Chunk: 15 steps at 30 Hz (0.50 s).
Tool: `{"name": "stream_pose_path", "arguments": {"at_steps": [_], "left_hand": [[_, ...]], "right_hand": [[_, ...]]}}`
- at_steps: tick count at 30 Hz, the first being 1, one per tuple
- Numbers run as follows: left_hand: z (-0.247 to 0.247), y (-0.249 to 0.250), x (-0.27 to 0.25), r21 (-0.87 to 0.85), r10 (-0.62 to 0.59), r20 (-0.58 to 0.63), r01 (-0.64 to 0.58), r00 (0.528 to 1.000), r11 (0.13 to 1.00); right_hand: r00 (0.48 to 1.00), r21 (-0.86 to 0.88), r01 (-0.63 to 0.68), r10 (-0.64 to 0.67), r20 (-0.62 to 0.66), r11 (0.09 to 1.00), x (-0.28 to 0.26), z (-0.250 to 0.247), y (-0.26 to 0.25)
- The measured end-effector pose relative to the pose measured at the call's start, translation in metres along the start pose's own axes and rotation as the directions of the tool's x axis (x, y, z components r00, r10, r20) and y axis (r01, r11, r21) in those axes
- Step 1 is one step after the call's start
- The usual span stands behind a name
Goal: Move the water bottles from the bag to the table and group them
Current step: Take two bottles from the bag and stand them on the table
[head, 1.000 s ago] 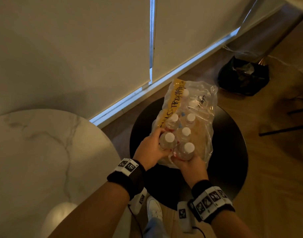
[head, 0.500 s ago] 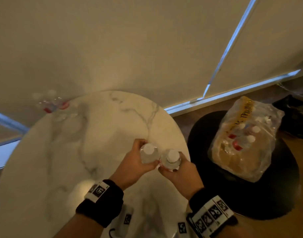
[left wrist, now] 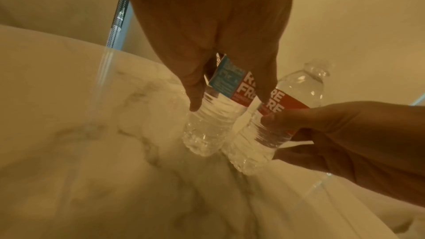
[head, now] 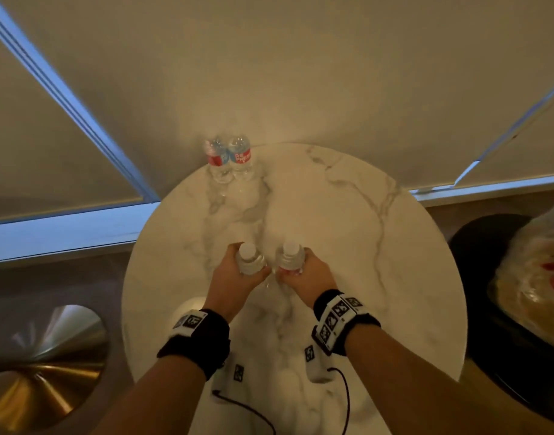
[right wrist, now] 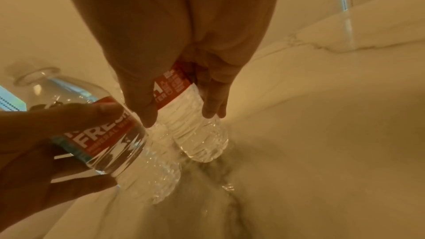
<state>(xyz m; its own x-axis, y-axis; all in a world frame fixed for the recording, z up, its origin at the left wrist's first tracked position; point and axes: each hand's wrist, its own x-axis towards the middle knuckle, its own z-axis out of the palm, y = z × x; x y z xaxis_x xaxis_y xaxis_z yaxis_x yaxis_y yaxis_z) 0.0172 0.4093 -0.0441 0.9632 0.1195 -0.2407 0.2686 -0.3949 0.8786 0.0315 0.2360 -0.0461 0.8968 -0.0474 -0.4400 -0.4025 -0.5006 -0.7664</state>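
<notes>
My left hand [head: 238,273] grips a clear water bottle [head: 250,261] with a white cap and a red and blue label. My right hand [head: 307,271] grips a second bottle [head: 290,258] of the same kind. Both bottles are held side by side, close together, low over the middle of the round marble table [head: 348,215]. In the left wrist view my bottle [left wrist: 207,126] is nearly upright and the right hand's bottle [left wrist: 260,139] leans. Two more bottles [head: 230,160] stand together at the table's far edge. The plastic bag [head: 533,277] lies at the right, partly cut off.
The bag rests on a black round stool [head: 476,271] right of the table. A brass-coloured round base [head: 49,356] sits on the floor at the left. Closed window blinds [head: 269,73] stand just behind the table. Thin cables [head: 344,400] hang from my wrist bands.
Each hand has lifted a bottle out of the bag and carried it left, from the stool to above the middle of the marble table. The view has swung left with them.
</notes>
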Motion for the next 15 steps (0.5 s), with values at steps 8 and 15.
{"name": "stream_pose_path", "arguments": {"at_steps": [8,15], "left_hand": [[-0.004,-0.035,-0.013,0.038,-0.138,0.087,0.135,0.987,0.99],[0.0,-0.038,-0.078,0.315,-0.141,0.062,0.115,0.988,0.942]], "right_hand": [[0.997,-0.075,-0.021,0.027,0.077,0.997,-0.014,-0.008,0.011],[0.979,-0.035,-0.191,0.188,-0.085,0.981,-0.084,-0.104,0.1]]}}
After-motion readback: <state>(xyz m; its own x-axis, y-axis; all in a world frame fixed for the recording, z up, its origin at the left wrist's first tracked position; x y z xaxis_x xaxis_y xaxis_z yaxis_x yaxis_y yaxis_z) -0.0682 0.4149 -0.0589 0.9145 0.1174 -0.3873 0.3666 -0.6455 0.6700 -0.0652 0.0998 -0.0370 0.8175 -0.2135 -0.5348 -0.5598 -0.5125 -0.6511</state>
